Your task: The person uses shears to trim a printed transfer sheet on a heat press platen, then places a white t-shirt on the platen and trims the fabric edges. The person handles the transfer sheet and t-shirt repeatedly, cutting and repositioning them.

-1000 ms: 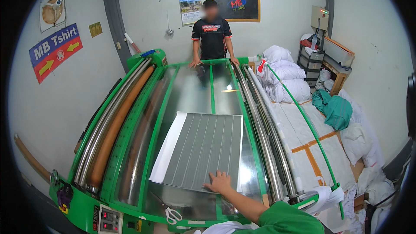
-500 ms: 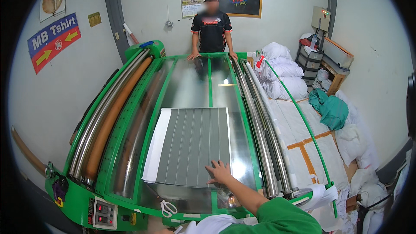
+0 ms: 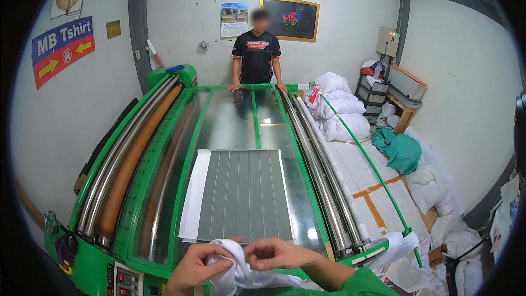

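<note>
Low in the view, my left hand (image 3: 200, 268) grips a bunched white cloth (image 3: 235, 260), thumb pressed on a fold. My right hand (image 3: 279, 255) is at the cloth's right side, its fingers curled toward the thumb; what lies between them, if anything, is hidden. More white fabric trails below that hand. Beyond both hands a grey sheet (image 3: 246, 192) with thin pale lines lies flat on the machine's shiny table (image 3: 230, 118). Its left edge is a white strip (image 3: 195, 197), and its near edge is partly behind my hands.
At the table's far end stands a person (image 3: 256, 55), hands on its edge. Metal rollers (image 3: 323, 186) run along the right, with an orange-brown roller (image 3: 137, 164) at left. White bundles (image 3: 342, 112) and a green bag (image 3: 402, 151) sit right. A control panel (image 3: 127, 280) is lower left.
My right hand has left the sheet's near right corner and come back to my left hand, which has risen into view with the white cloth. The white-handled scissors no longer show. The view has shifted.
</note>
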A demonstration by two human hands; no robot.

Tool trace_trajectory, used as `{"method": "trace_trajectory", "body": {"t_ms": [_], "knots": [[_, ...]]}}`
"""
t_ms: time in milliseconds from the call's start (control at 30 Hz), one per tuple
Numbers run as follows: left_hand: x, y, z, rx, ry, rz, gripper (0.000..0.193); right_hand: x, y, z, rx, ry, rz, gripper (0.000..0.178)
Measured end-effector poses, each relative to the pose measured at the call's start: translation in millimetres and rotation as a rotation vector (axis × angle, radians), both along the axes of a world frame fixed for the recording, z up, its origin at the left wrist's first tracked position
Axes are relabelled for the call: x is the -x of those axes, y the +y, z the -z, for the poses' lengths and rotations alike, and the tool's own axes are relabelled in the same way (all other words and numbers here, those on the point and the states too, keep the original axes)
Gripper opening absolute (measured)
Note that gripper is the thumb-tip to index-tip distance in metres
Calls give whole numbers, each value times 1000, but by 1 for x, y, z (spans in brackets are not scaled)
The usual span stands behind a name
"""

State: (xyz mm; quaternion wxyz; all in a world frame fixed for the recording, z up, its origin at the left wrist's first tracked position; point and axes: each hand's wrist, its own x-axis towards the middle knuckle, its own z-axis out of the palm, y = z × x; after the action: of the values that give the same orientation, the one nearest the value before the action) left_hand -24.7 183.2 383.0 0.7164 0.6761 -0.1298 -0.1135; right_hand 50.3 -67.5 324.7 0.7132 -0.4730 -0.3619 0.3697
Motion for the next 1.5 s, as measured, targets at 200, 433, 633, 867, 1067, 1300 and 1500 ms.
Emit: {"method": "trace_trajectory", "body": {"t_ms": [200, 433, 633, 867, 1067, 1300, 1500], "knots": [[-14, 21, 2, -255, -177, 271, 16, 10, 21, 0, 74, 20, 202, 26], [-32, 35, 9, -218, 115, 396, 18, 10, -4, -14, 114, 193, 308, 14], [-50, 87, -7, 94, -84, 262, 17, 28, -49, -85, 399, -230, 782, 13], [-59, 186, -28, -8, -257, -387, 6, 13, -99, -156, 534, -799, 1546, 9], [-75, 204, -56, -6, -389, -525, 8, -5, -140, -206, 570, -914, 1684, 14], [-96, 190, -86, 38, -516, -487, 9, -33, -161, -244, 575, -979, 1700, 16], [-117, 152, -95, -24, -561, -413, 9, -76, -224, -248, 694, -1001, 1562, 17]]}}
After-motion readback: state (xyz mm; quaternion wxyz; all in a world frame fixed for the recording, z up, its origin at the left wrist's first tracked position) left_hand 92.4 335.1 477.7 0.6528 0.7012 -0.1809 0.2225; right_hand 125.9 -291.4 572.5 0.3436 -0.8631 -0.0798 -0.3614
